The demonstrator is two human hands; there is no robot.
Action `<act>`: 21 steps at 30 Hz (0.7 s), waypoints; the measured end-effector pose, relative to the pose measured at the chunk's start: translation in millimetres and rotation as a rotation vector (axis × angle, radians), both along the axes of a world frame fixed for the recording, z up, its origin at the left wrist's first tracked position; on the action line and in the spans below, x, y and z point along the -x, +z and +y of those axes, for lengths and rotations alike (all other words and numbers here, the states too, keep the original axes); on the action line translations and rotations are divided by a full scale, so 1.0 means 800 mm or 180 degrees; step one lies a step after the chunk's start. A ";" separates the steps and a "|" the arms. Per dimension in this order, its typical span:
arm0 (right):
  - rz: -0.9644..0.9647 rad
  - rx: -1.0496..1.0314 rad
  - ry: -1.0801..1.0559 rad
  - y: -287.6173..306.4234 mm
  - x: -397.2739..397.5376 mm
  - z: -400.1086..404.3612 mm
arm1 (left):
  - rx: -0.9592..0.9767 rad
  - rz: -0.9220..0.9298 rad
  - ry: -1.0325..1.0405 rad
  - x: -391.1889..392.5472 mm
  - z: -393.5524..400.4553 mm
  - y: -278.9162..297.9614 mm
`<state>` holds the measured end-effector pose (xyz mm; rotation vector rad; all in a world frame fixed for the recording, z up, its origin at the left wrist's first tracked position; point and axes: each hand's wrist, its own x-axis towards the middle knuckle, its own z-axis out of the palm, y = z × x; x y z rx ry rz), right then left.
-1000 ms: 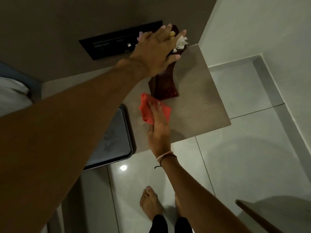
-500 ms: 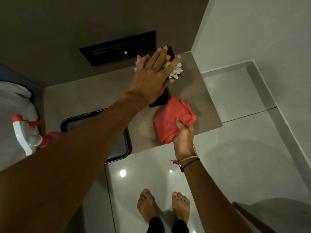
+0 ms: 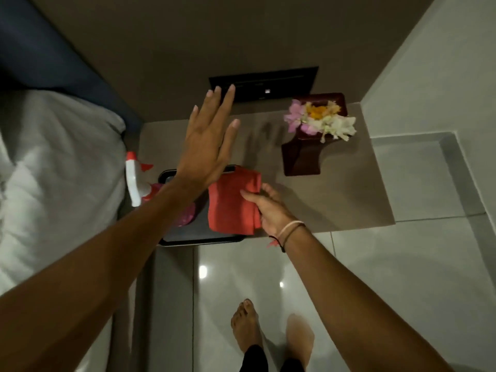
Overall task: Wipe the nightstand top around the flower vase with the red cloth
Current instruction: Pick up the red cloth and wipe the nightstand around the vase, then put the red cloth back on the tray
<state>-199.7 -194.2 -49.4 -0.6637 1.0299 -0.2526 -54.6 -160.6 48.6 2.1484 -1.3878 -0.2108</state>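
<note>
The person stands barefoot at the near edge of the nightstand [image 3: 349, 200], looking down on it. The right hand [image 3: 268, 208] has hold of the red cloth [image 3: 230, 202], its fingers [image 3: 248, 195] curled over the cloth's right edge and pinching the fabric; two thin bands circle the wrist. The cloth lies folded and mostly flat over the right part of a dark tray [image 3: 198, 236] that sits at the left end of the nightstand top, by the near edge.

The left hand [image 3: 206, 146] hovers above the left half of the top with palm down and fingers spread wide and straight, gripping nothing (its shadow falls on the wood just to the right of it).

The flower vase [image 3: 303, 157], dark reddish-brown and square-sided, stands upright near the far right corner of the nightstand, clear of both hands and apart from the cloth. It carries a bunch of pink, white and yellow flowers [image 3: 319, 120].

On the tray's left side a spray bottle [image 3: 134, 181] with a white and red head stands next to the bed [image 3: 53, 162], its pink body partly hidden by the left forearm. A black switch panel [image 3: 281, 81] is set in the wall behind the nightstand.
</note>
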 end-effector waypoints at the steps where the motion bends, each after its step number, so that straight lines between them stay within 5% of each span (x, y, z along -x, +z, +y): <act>1: 0.0199 0.0153 0.0261 0.003 -0.035 0.006 | 0.0044 0.0051 0.0225 -0.028 0.022 0.001; 6: 0.1413 0.2125 0.0886 -0.012 -0.011 -0.056 | -0.0038 0.0121 0.0082 -0.005 -0.003 -0.017; 13: 0.2635 0.4285 0.1353 -0.014 0.077 -0.062 | -0.0635 -0.0626 0.0000 -0.009 0.019 -0.054; 17: 0.3308 0.4456 0.1355 0.005 0.124 -0.109 | -0.0790 -0.0720 -0.0222 0.017 -0.006 -0.064; 21: 0.2027 0.3735 0.0599 0.021 0.138 -0.154 | -0.0624 0.0431 -0.0276 0.051 -0.039 -0.067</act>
